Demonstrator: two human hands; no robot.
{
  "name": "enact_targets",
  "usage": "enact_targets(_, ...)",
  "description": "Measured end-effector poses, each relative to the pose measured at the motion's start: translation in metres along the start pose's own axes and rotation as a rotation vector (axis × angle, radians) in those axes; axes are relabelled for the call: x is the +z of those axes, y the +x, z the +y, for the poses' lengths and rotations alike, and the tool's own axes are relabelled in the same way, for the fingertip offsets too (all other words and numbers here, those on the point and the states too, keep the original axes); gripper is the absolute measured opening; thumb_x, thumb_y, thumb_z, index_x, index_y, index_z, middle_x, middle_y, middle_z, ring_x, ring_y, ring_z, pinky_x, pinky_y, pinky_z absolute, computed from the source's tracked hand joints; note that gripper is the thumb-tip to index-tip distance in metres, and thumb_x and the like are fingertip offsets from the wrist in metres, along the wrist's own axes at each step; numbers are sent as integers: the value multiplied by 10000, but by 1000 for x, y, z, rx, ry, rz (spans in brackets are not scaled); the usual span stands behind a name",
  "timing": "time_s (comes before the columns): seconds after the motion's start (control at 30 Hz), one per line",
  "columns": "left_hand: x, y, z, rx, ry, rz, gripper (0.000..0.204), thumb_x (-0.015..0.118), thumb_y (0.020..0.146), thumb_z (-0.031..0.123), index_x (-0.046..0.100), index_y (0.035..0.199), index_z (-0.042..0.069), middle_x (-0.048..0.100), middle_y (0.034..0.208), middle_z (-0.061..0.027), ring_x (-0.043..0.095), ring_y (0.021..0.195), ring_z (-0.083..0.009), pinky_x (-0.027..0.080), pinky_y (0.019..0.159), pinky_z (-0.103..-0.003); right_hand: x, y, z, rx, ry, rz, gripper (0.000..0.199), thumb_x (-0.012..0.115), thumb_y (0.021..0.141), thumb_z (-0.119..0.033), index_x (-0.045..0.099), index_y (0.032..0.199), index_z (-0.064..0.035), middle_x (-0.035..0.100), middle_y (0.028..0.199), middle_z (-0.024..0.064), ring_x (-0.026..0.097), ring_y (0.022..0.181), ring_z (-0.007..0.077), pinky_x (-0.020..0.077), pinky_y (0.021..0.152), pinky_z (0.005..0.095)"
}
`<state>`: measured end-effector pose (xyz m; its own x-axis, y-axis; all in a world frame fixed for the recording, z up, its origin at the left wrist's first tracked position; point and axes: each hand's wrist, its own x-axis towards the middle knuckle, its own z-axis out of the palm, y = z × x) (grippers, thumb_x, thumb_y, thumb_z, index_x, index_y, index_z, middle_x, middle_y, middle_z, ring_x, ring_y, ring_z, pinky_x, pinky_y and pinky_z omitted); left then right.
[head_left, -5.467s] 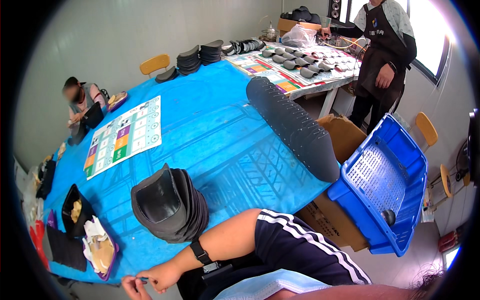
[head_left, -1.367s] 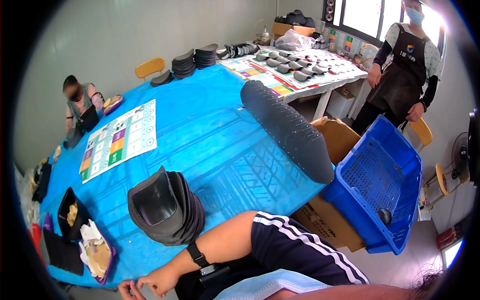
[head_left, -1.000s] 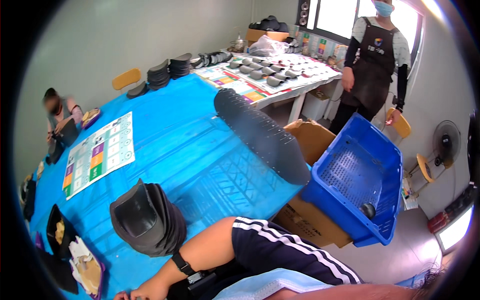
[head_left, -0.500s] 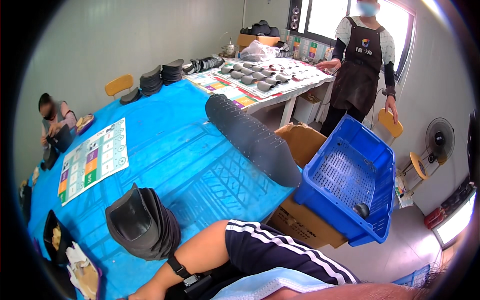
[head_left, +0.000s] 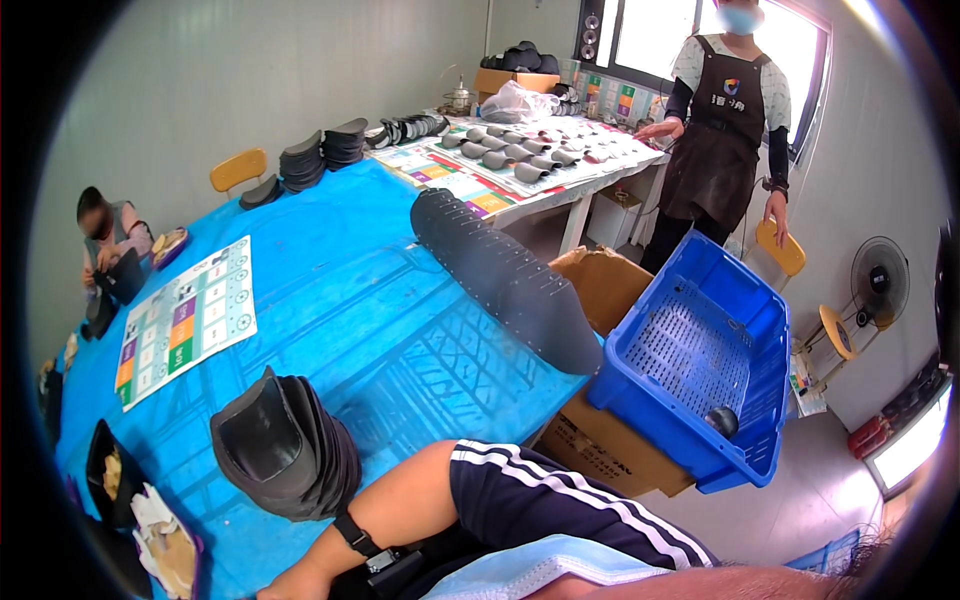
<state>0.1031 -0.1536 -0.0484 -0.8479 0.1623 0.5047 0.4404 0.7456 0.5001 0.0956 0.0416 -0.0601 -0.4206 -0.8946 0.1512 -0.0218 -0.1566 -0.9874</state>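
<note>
My right hand [head_left: 290, 584] is at the lower edge, partly cut off, with its fingers out of sight. What it holds, if anything, cannot be seen. A black strap with a small device [head_left: 376, 552] sits around my forearm. Just above that arm, a stack of curved dark shells [head_left: 285, 445] stands on the blue table cover [head_left: 330, 255]. Left of the stack lie a purple-rimmed tray [head_left: 172, 548] with white and beige pieces, and a black curved piece [head_left: 108, 475] with beige bits in it. My left hand is nowhere in the picture.
A long dark curved panel [head_left: 505, 275] lies along the table's right edge. Beyond it are a blue crate [head_left: 690, 350] and a cardboard box [head_left: 610, 275]. One person [head_left: 730, 110] stands at the far table; another [head_left: 110, 250] sits far left, handling a black piece. A fan [head_left: 880, 280] stands right.
The standing person's lower hand has shifted slightly inward by the yellow chair. The seated person's hands have moved a little. My right arm looks the same.
</note>
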Motion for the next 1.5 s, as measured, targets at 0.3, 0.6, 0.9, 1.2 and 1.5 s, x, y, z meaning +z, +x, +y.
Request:
enact_targets(0.3,-9,-3,19,0,-96,-17,163,590,800,73,543,898,-48,579,814,-168,558,741,-261,443,668,-338,-1,-4,-13,52,-207,-21,512,505,856,-141,297,1305,-6,566,883,86,544,786,175,449,698,299)
enact_targets(0.6,-9,3,35,199,-75,8,228,467,851,30,514,1062,-41,539,907,-186,519,797,-285,417,740,-352,-1,4,19,-58,-55,9,499,525,846,-131,304,1280,-24,563,885,87,549,802,171,457,691,294)
enact_targets(0.9,-20,9,50,-203,-105,-228,316,548,847,110,479,1137,5,561,767,-160,557,683,-254,442,601,-305,-3,3,12,2,-98,-12,476,511,850,-121,315,1273,-21,561,859,79,549,763,156,456,686,289)
enact_targets(1.2,-20,5,-5,143,531,-334,409,652,760,151,491,1104,0,584,861,-207,557,754,-358,444,670,-428,-3,1,8,-11,-131,-33,468,504,851,-119,312,1263,-8,572,872,94,553,790,165,456,698,294)
enact_targets(1.5,-40,24,51,291,202,-40,142,521,810,66,525,924,-19,524,821,-180,510,767,-330,414,725,-373,-2,1,12,-26,-29,-26,499,518,841,-127,292,1269,-6,575,871,86,551,796,162,454,697,289)
